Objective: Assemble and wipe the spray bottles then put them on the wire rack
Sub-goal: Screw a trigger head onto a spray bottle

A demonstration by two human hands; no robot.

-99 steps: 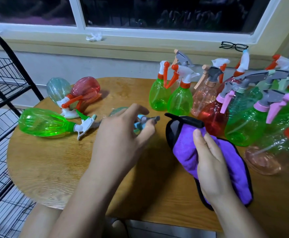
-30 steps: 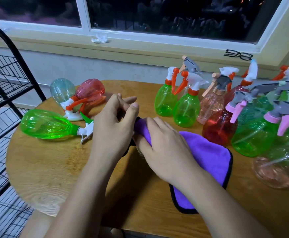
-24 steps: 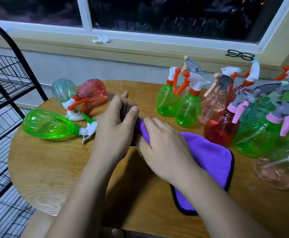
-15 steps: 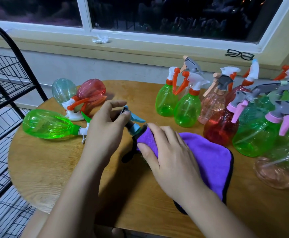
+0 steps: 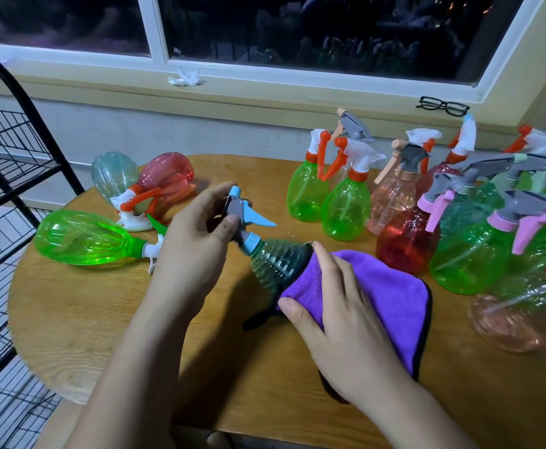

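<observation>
A ribbed teal spray bottle (image 5: 278, 264) with a grey and light-blue trigger head lies tilted over the middle of the wooden table (image 5: 80, 315). My left hand (image 5: 194, 241) grips its trigger head. My right hand (image 5: 339, 322) holds the purple cloth (image 5: 391, 293) wrapped round the bottle's lower body, which is hidden under the cloth. The black wire rack (image 5: 2, 176) stands at the left edge.
A green bottle (image 5: 83, 238), a red bottle (image 5: 168, 176) and a pale teal bottle (image 5: 114, 173) lie on the table's left. Several upright green, red and pink spray bottles (image 5: 346, 209) crowd the right side. Black glasses (image 5: 443, 105) and a crumpled tissue (image 5: 184, 79) sit on the sill.
The cloth has slid down from the bottle's neck toward its base, uncovering the ribbed teal shoulder. My left hand has kept hold of the trigger head and lifted it a little.
</observation>
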